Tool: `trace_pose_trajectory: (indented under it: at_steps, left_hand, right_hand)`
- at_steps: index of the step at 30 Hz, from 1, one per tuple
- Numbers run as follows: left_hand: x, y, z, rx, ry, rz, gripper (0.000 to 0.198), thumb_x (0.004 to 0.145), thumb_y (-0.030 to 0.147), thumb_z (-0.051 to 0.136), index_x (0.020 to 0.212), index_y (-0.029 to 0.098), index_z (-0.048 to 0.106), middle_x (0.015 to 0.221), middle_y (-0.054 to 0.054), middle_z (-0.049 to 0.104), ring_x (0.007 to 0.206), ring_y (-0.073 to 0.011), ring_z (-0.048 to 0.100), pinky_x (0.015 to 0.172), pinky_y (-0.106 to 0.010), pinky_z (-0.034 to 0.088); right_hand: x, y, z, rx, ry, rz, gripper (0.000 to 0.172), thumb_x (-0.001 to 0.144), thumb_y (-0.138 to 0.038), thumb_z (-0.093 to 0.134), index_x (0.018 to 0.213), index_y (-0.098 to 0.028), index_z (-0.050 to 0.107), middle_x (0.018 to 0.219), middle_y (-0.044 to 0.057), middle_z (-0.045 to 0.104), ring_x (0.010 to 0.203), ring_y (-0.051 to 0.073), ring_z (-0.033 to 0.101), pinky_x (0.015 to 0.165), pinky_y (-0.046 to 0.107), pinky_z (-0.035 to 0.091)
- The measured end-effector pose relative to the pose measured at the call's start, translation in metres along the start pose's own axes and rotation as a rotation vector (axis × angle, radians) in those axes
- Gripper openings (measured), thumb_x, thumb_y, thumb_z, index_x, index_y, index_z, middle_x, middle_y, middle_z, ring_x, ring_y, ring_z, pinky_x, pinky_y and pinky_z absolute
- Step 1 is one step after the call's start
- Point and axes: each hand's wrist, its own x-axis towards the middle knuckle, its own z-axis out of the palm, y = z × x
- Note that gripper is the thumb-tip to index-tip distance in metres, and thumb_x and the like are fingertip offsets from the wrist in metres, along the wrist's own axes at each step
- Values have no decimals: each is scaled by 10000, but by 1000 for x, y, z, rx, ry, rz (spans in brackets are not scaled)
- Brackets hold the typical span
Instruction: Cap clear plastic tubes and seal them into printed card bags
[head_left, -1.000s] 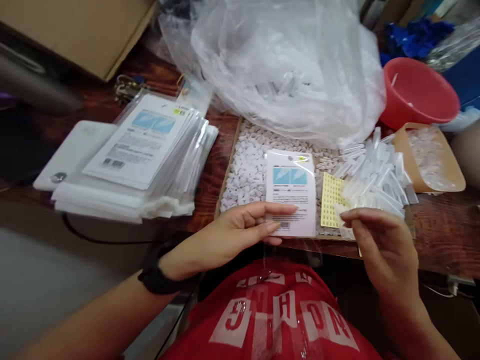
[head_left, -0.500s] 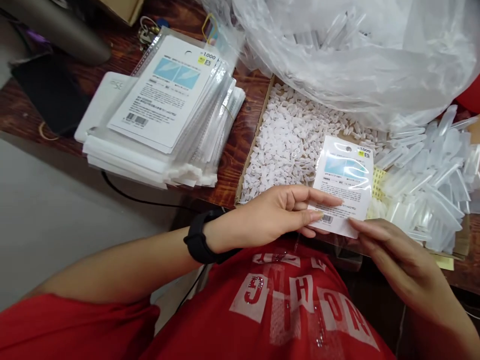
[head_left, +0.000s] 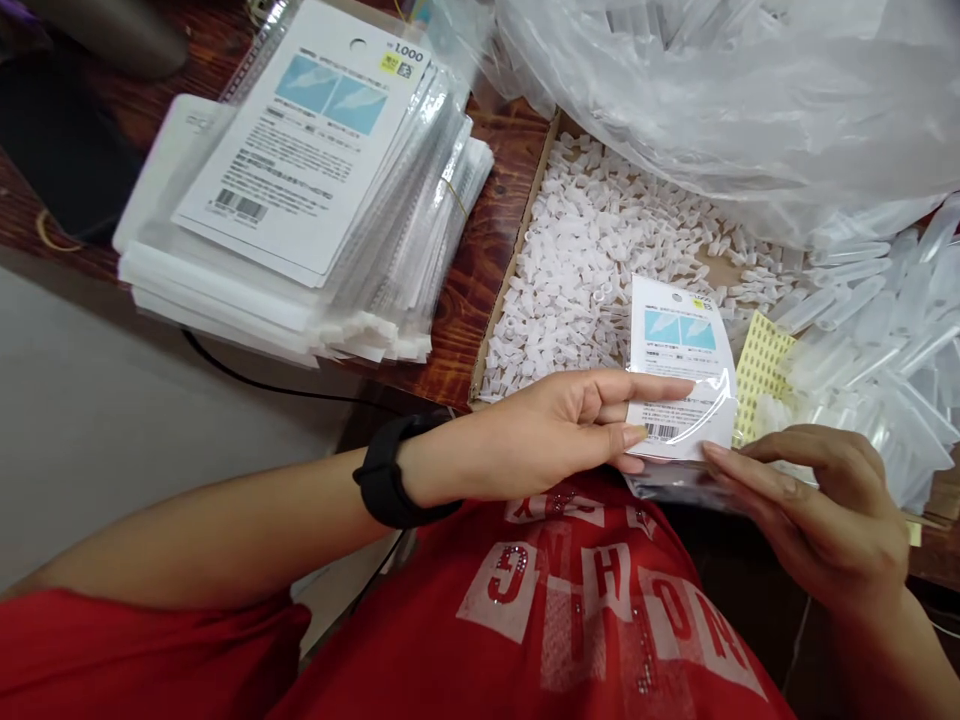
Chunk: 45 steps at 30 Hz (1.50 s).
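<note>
The card [head_left: 679, 358] is white and rectangular, with two blue pictures side by side, small print, a barcode low on the left and a yellow mark at top right. Glossy and slightly bowed, it tilts in the left hand [head_left: 574, 430], its holed end pointing away from the person. A clear sleeve [head_left: 664, 483] extends past its near edge.

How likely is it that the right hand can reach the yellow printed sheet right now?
Probably yes: the right hand is close by, at a lower corner of the printed card, and the yellow printed sheet lies partly uncovered between card and plastic tubes.
</note>
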Motion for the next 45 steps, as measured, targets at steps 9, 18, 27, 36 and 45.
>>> trace_pose_trajectory:
  at_steps: [9,18,27,36,45]
  left_hand:
    - [7,-7,-9,-5,-117,-17,576,1028,65,557,1566,273,570,1039,38,851,1162,-136,766,965,-213,569]
    - [9,-11,-17,-56,-193,4,552,996,40,580,1485,289,643,1074,26,850,1148,-134,775,956,-201,583]
    - [7,-11,-19,4,-166,-32,719,861,17,633,1491,364,639,586,122,502,486,-37,457,503,-93,404]
    - [8,-7,-13,6,-135,-32,565,949,90,633,1487,265,631,622,111,432,517,-56,435,520,-141,405]
    - [7,-1,-11,16,-146,34,530,954,-6,580,1437,201,651,750,66,704,1017,-138,755,895,-212,589]
  right_hand:
    - [45,-35,9,205,-75,-29,284,882,-64,824,1124,-162,711,1022,65,738,942,189,690,873,369,548]
    - [62,-27,20,248,-164,162,124,955,-122,755,1026,-199,688,934,18,732,885,147,671,792,314,507]
    - [64,-25,21,254,-201,174,80,970,-144,734,1010,-197,689,931,21,727,878,145,670,801,303,501]
    - [68,-23,23,251,-205,172,56,980,-173,733,986,-210,690,911,15,724,846,146,664,764,312,492]
    - [67,-23,25,250,-218,179,55,983,-187,728,985,-227,689,909,12,726,839,164,674,771,332,495]
